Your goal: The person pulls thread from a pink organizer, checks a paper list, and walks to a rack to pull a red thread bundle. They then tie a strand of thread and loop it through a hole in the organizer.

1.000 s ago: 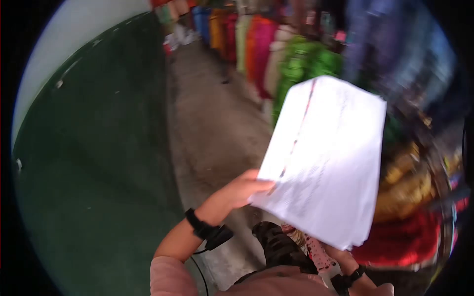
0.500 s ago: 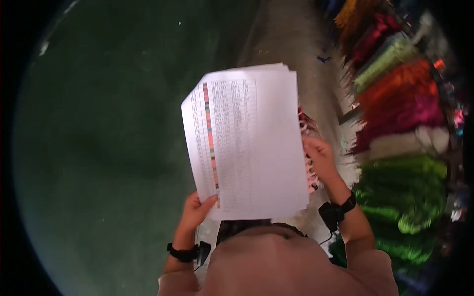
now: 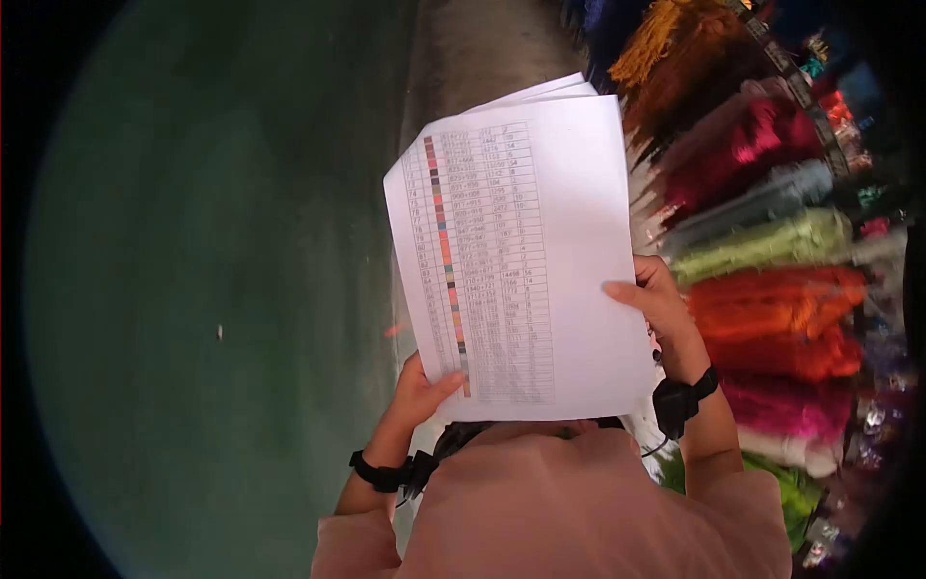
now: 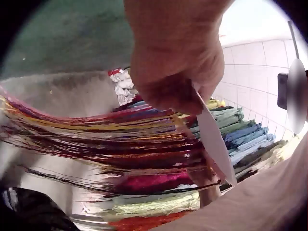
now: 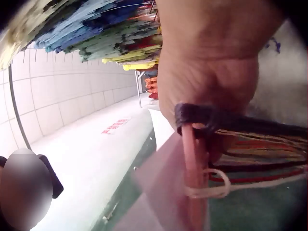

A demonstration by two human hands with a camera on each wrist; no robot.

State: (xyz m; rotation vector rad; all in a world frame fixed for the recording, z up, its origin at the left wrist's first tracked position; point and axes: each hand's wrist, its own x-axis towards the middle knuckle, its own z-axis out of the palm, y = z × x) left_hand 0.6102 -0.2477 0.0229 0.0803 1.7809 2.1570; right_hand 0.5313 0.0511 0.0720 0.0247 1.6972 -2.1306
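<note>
In the head view, a stack of white sheets point(image 3: 588, 251) printed with a table and a column of coloured blocks is held up before the body. My left hand point(image 3: 424, 391) pinches its lower left corner, thumb on top. My right hand point(image 3: 666, 309) grips the right edge, thumb on the front, its other fingers hidden behind. The right wrist view shows a pink strip point(image 5: 195, 168) with looped threads at my right hand point(image 5: 211, 86). Many coloured strands point(image 4: 139, 144) stretch below my left hand point(image 4: 178, 72) in the left wrist view.
Hanks of coloured yarn hang along the right, orange point(image 3: 772, 318) and pale green point(image 3: 772, 246) among them. A dark green surface point(image 3: 212, 241) fills the left, beside a strip of grey floor point(image 3: 492, 43). White tiled wall point(image 4: 248, 67) stands behind the yarn.
My right hand has risen from low by the body to the sheets' right edge. The sheets have turned more upright and face the head camera, and the view has swung down onto them.
</note>
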